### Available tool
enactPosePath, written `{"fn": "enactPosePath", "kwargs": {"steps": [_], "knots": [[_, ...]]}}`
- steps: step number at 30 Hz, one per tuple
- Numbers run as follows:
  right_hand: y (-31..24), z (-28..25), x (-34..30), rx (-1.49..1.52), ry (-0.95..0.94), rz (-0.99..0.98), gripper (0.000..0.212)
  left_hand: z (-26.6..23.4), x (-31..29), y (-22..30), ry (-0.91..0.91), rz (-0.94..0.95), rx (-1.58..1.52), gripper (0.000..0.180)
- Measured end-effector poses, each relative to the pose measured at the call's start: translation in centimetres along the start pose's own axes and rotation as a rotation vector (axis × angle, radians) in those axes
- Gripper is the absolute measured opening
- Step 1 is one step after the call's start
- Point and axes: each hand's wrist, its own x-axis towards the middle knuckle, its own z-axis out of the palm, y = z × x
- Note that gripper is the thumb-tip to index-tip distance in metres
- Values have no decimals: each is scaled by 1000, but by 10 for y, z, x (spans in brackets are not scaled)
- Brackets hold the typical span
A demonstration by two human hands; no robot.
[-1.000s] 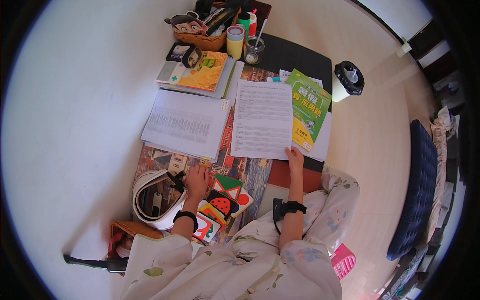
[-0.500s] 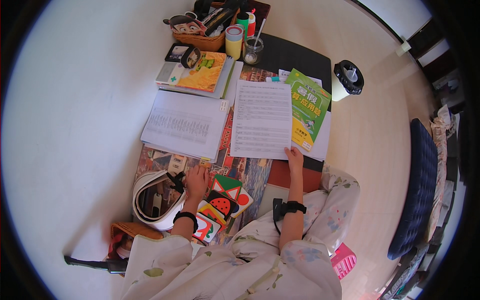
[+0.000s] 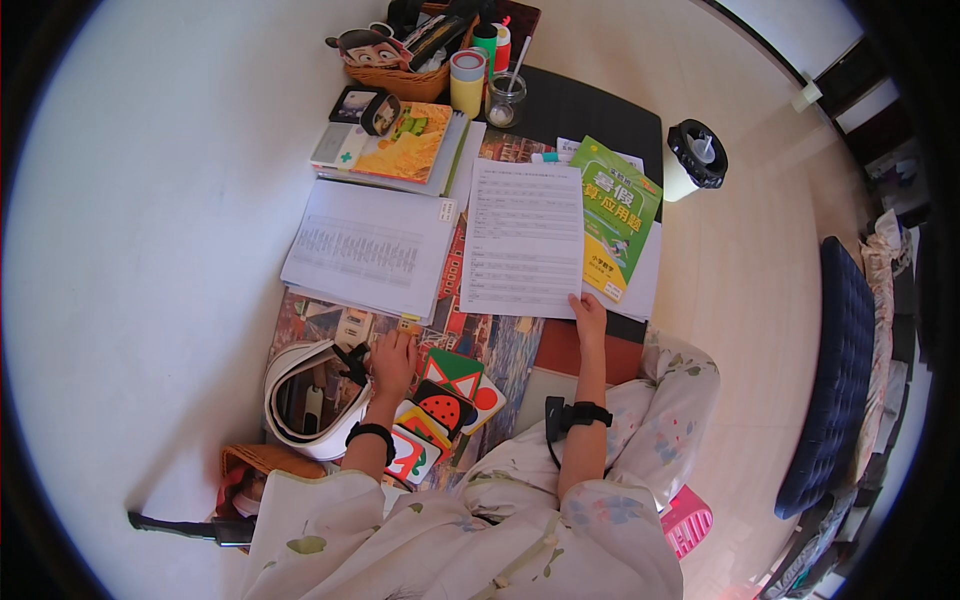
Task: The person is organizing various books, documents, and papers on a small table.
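Observation:
A printed white sheet [image 3: 522,240] lies in front of me, its lower right corner pinched by my right hand [image 3: 590,318]. Its right edge meets a green and yellow workbook [image 3: 620,215]. My left hand [image 3: 393,358] rests on the table, fingers a little spread and nothing visible in them. Beyond its fingertips is a stack of papers [image 3: 365,245] with a grey printed block. On one side of that hand stands a loop of wide white band [image 3: 285,400]; on the other, several colourful picture cards [image 3: 445,405] overlap.
A notebook with an orange cover [image 3: 415,145] tops a pile at the far left. Behind it are a wicker basket [image 3: 400,82], a yellow cup [image 3: 467,95] and a glass jar [image 3: 505,105] with a stick. A bin with a black liner [image 3: 690,165] stands right of the table.

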Motion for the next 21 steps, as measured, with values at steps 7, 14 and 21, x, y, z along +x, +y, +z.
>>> {"fn": "enactPosePath", "kwargs": {"steps": [7,14,21], "knots": [[1,-1,1,21,3,13,21,2,1,0,-3,7,6,10],[2,1,0,16,-5,15,21,3,-1,-2,13,4,6,10],[5,-1,3,-44,1,16,21,2,0,-1,12,9,-1,10]]}}
